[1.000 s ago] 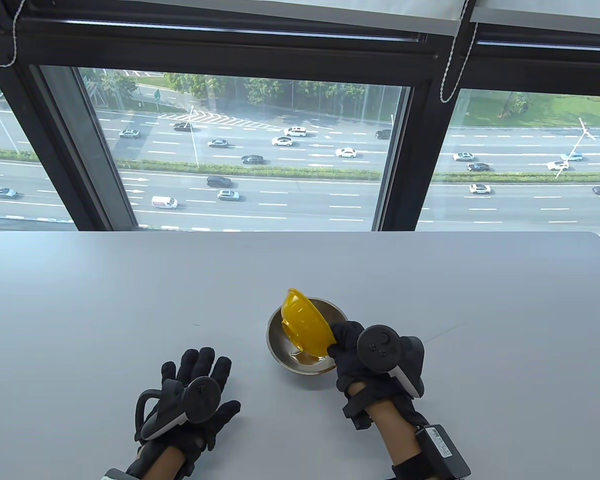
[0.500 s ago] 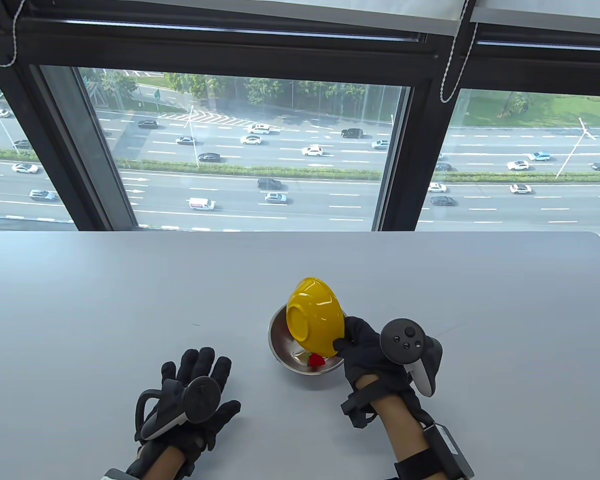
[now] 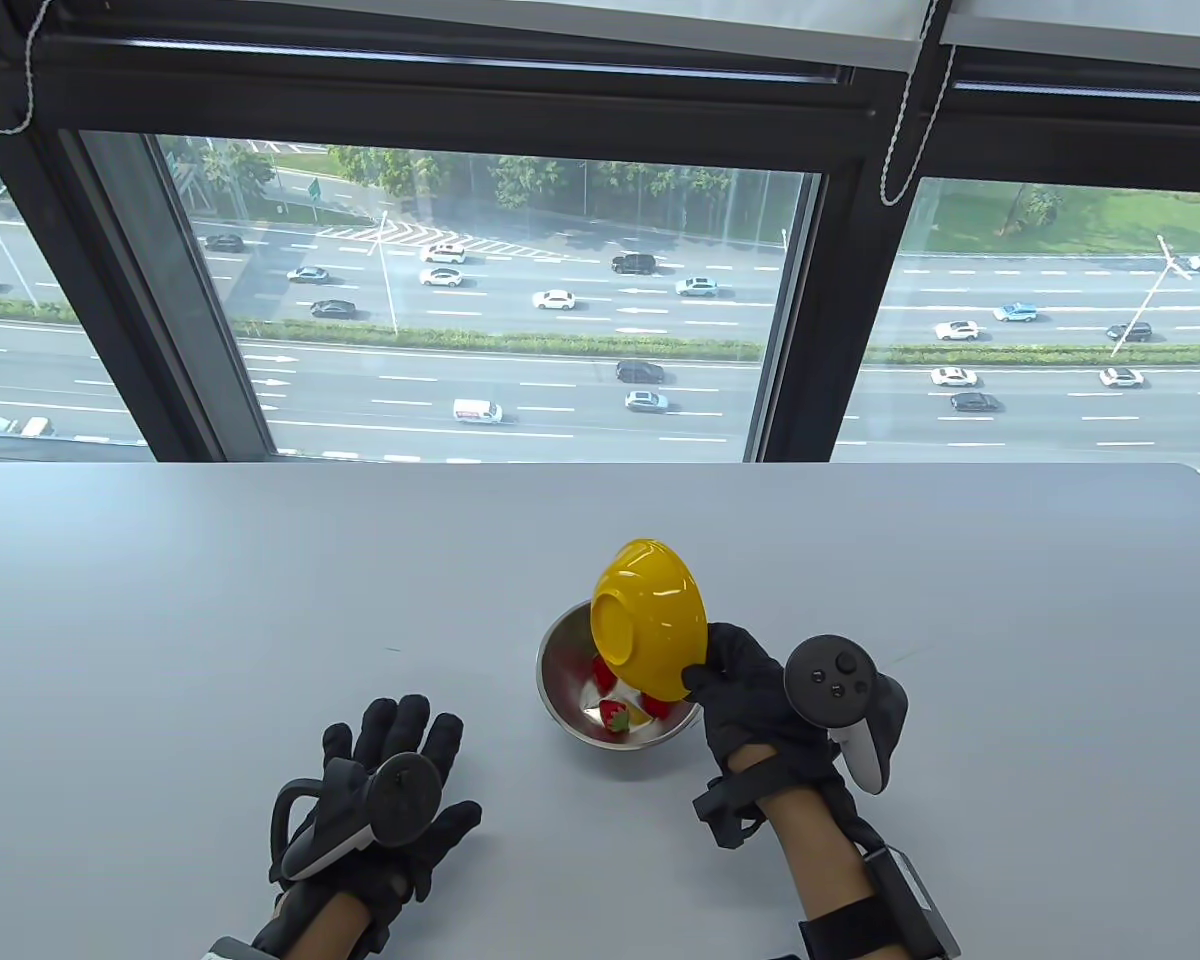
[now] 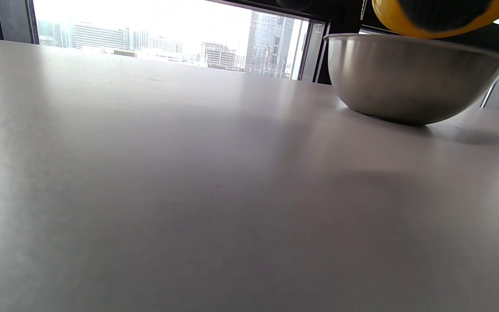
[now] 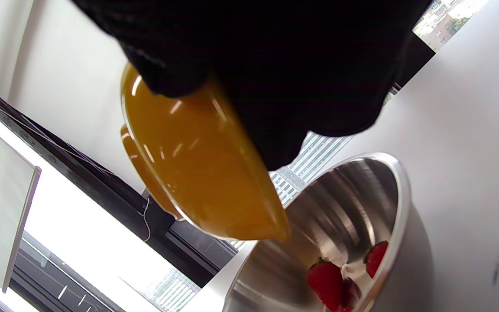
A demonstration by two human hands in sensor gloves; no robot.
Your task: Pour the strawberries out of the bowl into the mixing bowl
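My right hand point(image 3: 750, 690) grips the rim of a yellow bowl point(image 3: 650, 620) and holds it tipped steeply, almost upside down, over the steel mixing bowl point(image 3: 560, 650). Red strawberries point(image 3: 615, 712) lie in the bottom of the mixing bowl. In the right wrist view my gloved fingers point(image 5: 284, 65) hold the yellow bowl point(image 5: 197, 173) above the mixing bowl point(image 5: 353, 195), with strawberries point(image 5: 325, 277) inside. My left hand point(image 3: 390, 760) rests flat and open on the table, left of the mixing bowl. The left wrist view shows the mixing bowl's outer wall point(image 4: 405, 78).
The grey table point(image 3: 210, 600) stretches wide to the left, right and back. Its far edge meets a large window point(image 3: 480, 300) with a dark frame.
My right hand has turned the yellow bowl further over and lifted it slightly up and right. Strawberries have dropped into the mixing bowl. The left hand has not moved.
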